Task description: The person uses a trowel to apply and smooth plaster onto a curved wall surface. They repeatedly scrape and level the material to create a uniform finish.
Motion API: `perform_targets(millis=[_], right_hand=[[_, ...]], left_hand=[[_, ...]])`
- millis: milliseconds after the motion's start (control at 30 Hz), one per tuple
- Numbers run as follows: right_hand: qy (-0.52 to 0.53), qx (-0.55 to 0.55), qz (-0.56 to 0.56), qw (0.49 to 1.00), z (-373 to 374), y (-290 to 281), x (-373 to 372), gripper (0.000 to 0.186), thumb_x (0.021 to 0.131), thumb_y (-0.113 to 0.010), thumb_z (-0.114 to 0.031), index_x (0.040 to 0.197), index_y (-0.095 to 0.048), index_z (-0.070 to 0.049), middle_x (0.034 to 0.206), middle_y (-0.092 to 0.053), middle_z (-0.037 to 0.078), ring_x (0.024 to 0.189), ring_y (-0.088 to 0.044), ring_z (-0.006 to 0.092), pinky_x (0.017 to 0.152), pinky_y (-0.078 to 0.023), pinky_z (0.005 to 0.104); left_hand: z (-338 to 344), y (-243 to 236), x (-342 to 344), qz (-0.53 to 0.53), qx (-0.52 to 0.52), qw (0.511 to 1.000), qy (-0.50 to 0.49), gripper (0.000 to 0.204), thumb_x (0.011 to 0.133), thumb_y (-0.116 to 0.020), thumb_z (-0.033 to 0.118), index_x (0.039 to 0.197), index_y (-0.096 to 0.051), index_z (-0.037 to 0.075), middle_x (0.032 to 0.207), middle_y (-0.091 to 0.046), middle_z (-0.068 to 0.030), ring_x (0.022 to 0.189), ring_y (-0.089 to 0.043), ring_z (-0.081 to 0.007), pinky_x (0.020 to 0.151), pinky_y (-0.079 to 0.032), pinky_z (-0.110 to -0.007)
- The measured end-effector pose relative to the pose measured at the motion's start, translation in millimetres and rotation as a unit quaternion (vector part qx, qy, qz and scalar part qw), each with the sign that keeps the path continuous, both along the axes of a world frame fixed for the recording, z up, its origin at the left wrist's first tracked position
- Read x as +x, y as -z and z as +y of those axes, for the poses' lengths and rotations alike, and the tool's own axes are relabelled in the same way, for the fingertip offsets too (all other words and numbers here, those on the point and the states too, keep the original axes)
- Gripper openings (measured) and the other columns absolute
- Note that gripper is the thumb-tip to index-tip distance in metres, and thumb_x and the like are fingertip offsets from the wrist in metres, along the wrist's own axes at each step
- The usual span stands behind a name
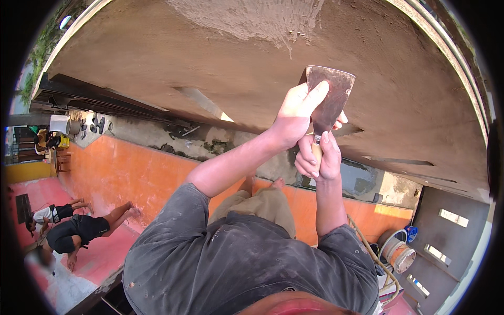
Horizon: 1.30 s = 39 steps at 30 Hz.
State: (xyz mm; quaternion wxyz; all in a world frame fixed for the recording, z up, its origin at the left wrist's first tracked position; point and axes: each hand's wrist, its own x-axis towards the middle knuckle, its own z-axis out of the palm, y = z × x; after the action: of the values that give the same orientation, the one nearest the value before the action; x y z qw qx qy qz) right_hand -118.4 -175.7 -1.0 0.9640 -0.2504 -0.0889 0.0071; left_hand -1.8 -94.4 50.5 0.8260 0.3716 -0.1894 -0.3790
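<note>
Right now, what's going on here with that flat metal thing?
A person is holding a wooden-handled scraper up in front of a brown wall. The right hand's grip is around the handle. The left hand's grip is on the blade, thumb across the front and fingertips showing past its far edge. The wall has a paler, rough patch higher up. Two other people are off to the left, on a pink floor.
</note>
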Motion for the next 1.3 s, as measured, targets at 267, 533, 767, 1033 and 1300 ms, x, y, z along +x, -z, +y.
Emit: perform_targets(millis=[267, 533, 767, 1033, 1300], right_hand=[[0.062, -0.153, -0.008, 0.986, 6, -30, 20, 0.024, 0.111, -0.037, -0.04, 0.117, -0.041, -0.018, 0.051, -0.04, 0.004, 0.029, -0.036, 0.012, 0.029, -0.03, 0.0264], [0.114, -0.075, 0.011, 0.991, 34, -45, 22, 0.028, 0.111, -0.043, -0.028, 0.128, -0.042, -0.005, 0.055, -0.044, 0.005, 0.034, -0.039, 0.0114, 0.033, -0.034, 0.0252], [0.102, -0.088, 0.021, 0.991, 36, -50, 21, 0.025, 0.112, -0.04, -0.028, 0.106, -0.046, -0.004, 0.054, -0.045, 0.005, 0.034, -0.039, 0.0109, 0.033, -0.035, 0.0261], [0.124, -0.158, 0.04, 0.979, 38, -38, 20, 0.019, 0.112, -0.035, -0.03, 0.115, -0.039, -0.012, 0.051, -0.039, 0.004, 0.028, -0.031, 0.0115, 0.027, -0.03, 0.025], [0.122, -0.163, 0.042, 0.978, 30, -41, 18, 0.021, 0.112, -0.035, -0.027, 0.111, -0.044, -0.008, 0.051, -0.039, 0.003, 0.029, -0.031, 0.0108, 0.027, -0.029, 0.0247]], left_hand=[[-1, -31, 9, -0.067, 0.004, 0.996, -0.057, 0.042, 0.108, -0.053, 0.035, 0.095, -0.064, -0.004, 0.073, -0.069, -0.0137, 0.055, -0.067, -0.0197, 0.049, -0.053, -0.032], [12, -48, 12, -0.026, 0.036, 0.996, -0.071, 0.038, 0.105, -0.058, 0.031, 0.093, -0.065, -0.004, 0.073, -0.068, -0.0125, 0.054, -0.066, -0.0205, 0.049, -0.053, -0.033], [16, -52, 9, -0.012, 0.037, 0.997, -0.067, 0.039, 0.106, -0.056, 0.033, 0.095, -0.064, -0.004, 0.075, -0.067, -0.012, 0.058, -0.066, -0.0194, 0.053, -0.054, -0.032], [16, -41, 7, -0.015, 0.051, 0.997, -0.056, 0.041, 0.106, -0.057, 0.035, 0.096, -0.064, -0.004, 0.077, -0.068, -0.0121, 0.059, -0.067, -0.019, 0.053, -0.054, -0.031], [7, -36, 5, -0.08, 0.044, 0.992, -0.088, 0.046, 0.11, -0.045, 0.039, 0.105, -0.064, -0.002, 0.077, -0.066, -0.0092, 0.053, -0.064, -0.016, 0.051, -0.057, -0.029]])
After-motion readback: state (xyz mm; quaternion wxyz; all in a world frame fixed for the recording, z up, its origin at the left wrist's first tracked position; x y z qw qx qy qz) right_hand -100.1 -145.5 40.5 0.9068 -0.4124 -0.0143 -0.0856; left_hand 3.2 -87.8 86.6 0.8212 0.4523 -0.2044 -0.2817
